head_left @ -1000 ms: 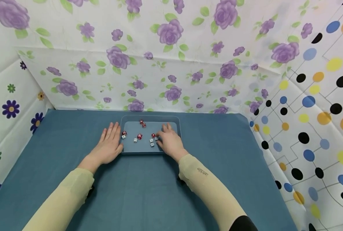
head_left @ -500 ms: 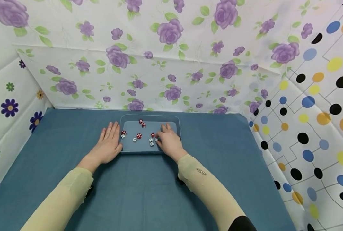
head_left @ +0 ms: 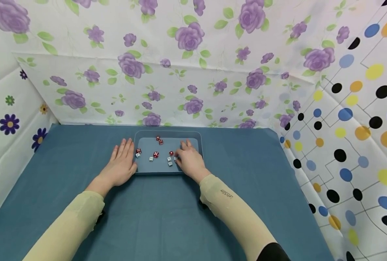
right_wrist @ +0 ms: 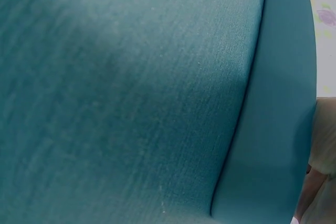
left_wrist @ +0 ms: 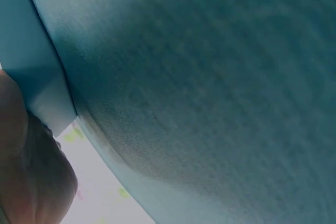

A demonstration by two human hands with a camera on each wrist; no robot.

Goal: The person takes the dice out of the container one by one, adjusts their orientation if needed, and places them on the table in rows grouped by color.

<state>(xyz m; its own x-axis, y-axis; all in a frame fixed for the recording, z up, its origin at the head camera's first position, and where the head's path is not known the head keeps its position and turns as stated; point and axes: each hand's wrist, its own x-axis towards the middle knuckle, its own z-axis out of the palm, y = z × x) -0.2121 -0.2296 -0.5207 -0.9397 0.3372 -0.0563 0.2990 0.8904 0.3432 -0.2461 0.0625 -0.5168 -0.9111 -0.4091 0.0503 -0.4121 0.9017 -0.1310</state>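
- Dice (head_left: 155, 154), some red and some white, are lying inside a blue tray (head_left: 161, 173).
- One white die (head_left: 175, 158) is peeking out at the tips of the right hand (head_left: 191, 161). A thumb and finger are pinching it, so that grip is clamping on the die.
- Two other white dice (head_left: 170, 164) are sitting just left of it, one behind the other, and a red die (head_left: 171, 153) is sitting just behind them.
- Near the middle, a bigger red die is resting with another white die just to its left.
- Toward the back of the tray, two red dice (head_left: 161, 142) are sitting corner to corner.
- By the tray's left side, one more red die is sitting right behind one more white die.
- The left hand (head_left: 121, 164) is lying flat along that side, and its fingers are pointing straight ahead, with nothing in its grip.
- The tray is resting near the back of a worktop (head_left: 161, 217) that blue cloth is covering.
- Pale yellow sleeves (head_left: 239, 214) are covering both arms.
- Behind, a white sheet with purple flowers (head_left: 193, 105) is hanging; a dotted sheet (head_left: 373, 159) is hanging on the right.
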